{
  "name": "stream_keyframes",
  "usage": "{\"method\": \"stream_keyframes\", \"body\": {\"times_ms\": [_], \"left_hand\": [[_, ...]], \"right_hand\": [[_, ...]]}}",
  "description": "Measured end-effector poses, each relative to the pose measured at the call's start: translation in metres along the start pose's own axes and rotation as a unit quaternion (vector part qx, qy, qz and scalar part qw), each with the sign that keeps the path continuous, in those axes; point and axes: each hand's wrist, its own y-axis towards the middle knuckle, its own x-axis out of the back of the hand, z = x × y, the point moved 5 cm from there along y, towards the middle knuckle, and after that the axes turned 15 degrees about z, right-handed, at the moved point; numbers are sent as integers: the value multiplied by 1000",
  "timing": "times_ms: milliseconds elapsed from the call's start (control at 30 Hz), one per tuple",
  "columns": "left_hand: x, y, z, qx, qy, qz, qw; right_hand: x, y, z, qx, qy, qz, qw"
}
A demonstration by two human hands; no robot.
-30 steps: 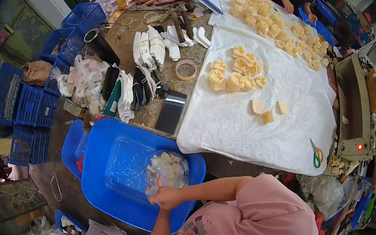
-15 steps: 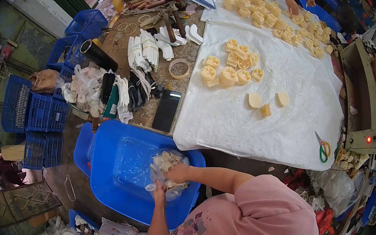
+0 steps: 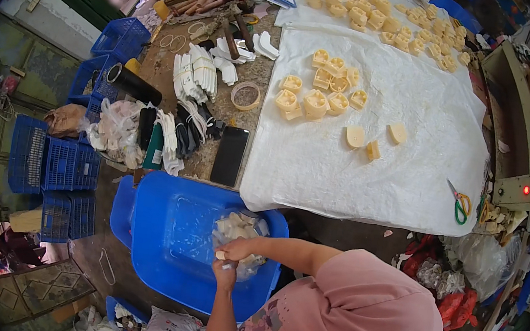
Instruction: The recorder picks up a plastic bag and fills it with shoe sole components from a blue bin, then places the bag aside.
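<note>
Both my hands are close together over a blue plastic tub (image 3: 159, 219). My right hand (image 3: 239, 248) pinches a small cream-coloured piece (image 3: 220, 254) at its fingertips. Just below it, my left hand (image 3: 223, 275) is closed, with a whitish bit showing at its fingers; what it grips is too small to tell. Under and beyond my right hand, a clear plastic bag (image 3: 227, 223) with cream pieces lies in the tub's right part. Wet-looking marks or scraps show on the tub floor.
A white-covered table (image 3: 368, 185) bears cream moulded parts (image 3: 316, 104) and scissors (image 3: 459, 204). A black phone (image 3: 230, 156), a tape roll (image 3: 246, 96) and white strip bundles (image 3: 202, 73) lie on the worktop. Blue crates (image 3: 70, 165) stand left; a machine with a red light (image 3: 526, 190) is right.
My right hand has come out of the bag and moved left to my left hand, with a small cream piece now showing. The other person's hands at the far table have left view.
</note>
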Motion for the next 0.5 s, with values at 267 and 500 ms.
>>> {"method": "stream_keyframes", "body": {"times_ms": [267,500], "left_hand": [[-17,-6,-24,-94,340,-140,925],[-29,-4,-20,-5,194,-179,965]], "right_hand": [[-4,-13,-12,-86,-147,91,981],[-9,-6,-45,-123,-23,59,990]]}}
